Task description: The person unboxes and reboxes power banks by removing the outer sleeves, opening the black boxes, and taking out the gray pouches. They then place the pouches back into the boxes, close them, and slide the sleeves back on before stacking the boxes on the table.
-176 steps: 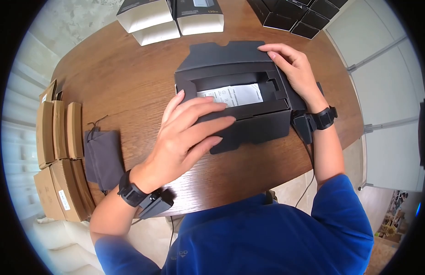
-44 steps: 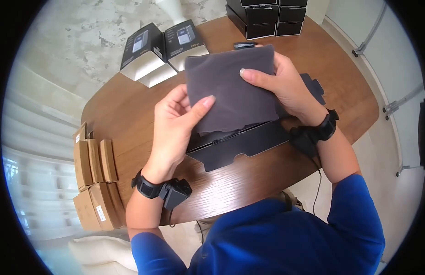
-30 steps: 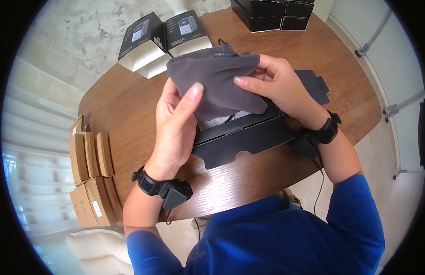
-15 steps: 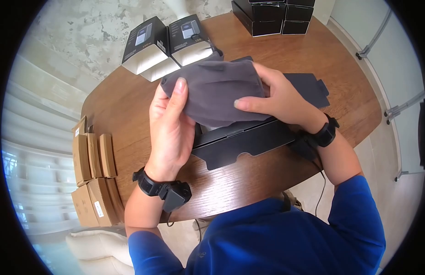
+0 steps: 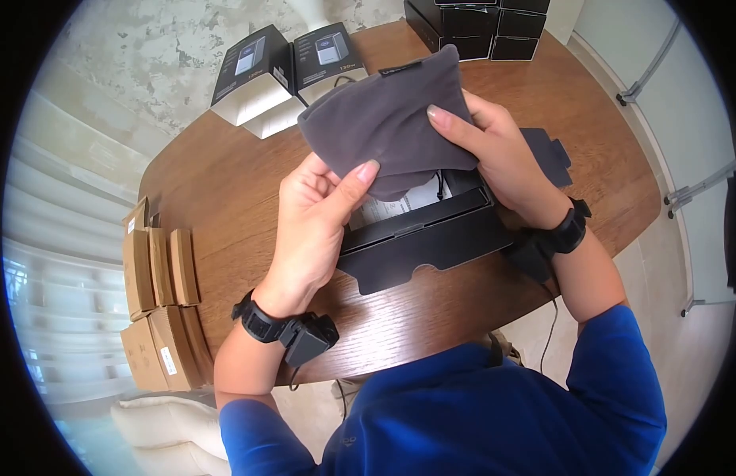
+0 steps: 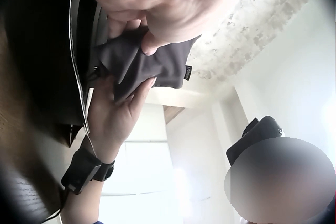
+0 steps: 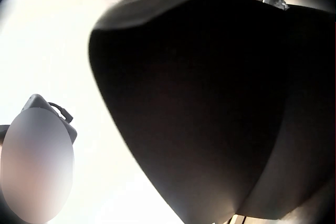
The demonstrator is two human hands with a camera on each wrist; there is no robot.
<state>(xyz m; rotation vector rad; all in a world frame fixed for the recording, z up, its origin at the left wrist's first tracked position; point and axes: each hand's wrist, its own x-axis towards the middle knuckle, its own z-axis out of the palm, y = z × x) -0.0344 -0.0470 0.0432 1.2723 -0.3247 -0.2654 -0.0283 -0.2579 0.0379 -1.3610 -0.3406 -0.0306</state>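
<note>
Both hands hold a dark grey fabric drawstring pouch (image 5: 388, 119) above an opened black box (image 5: 419, 246). My left hand (image 5: 308, 222) pinches the pouch's near left edge, thumb on top. Its far right part is gripped by my right hand (image 5: 507, 155), thumb across the cloth. A small label tag (image 6: 187, 73) sticks out of the pouch's edge in the left wrist view. Inside the box lies a printed white paper (image 5: 400, 205), partly covered by the pouch; a black cord end hangs over it. In the right wrist view a large dark shape hides most of the right hand.
Two black printed cartons (image 5: 253, 67) with open white ends stand at the back left. Black boxes (image 5: 479, 32) are stacked at the back right. Several brown cardboard boxes (image 5: 162, 317) line the table's left edge. A box flap (image 5: 546, 155) extends to the right.
Earlier the pouch lay on the table at the left and the hands were at the box. Since then both hands hold it, turning it; now it is tilted up with its label edge away.
</note>
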